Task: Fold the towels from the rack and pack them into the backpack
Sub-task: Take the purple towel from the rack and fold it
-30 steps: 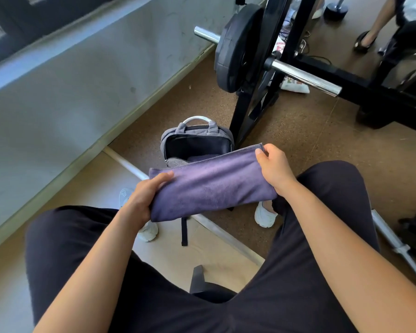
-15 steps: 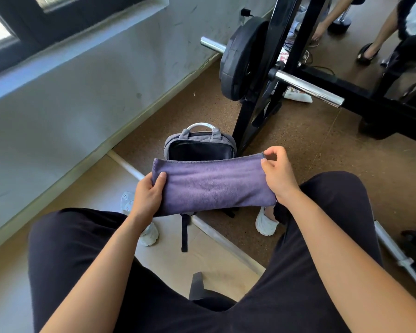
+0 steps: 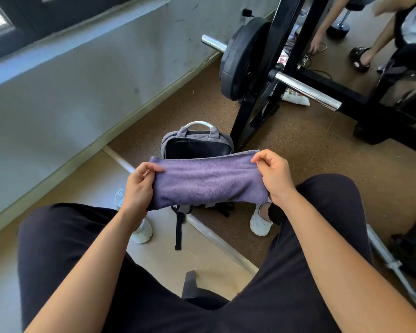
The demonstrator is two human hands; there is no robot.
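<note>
A folded purple towel point(image 3: 208, 181) hangs stretched between my two hands, above my knees. My left hand point(image 3: 139, 188) grips its left end, fingers curled over the top edge. My right hand point(image 3: 275, 177) pinches the right end near the upper corner. Behind the towel a grey backpack point(image 3: 197, 140) stands on the floor with its main pocket open and dark inside. The towel hides the backpack's lower half.
A black weight rack point(image 3: 262, 99) with a barbell point(image 3: 305, 91) and plate point(image 3: 243, 58) stands right of the backpack. A grey wall point(image 3: 70, 92) runs along the left. Another person's legs point(image 3: 368, 49) show at top right. My white shoes point(image 3: 259, 222) flank the backpack's straps.
The towel has levelled out and risen slightly in front of the backpack opening. Both hands shifted their hold from the sides up to the top corners.
</note>
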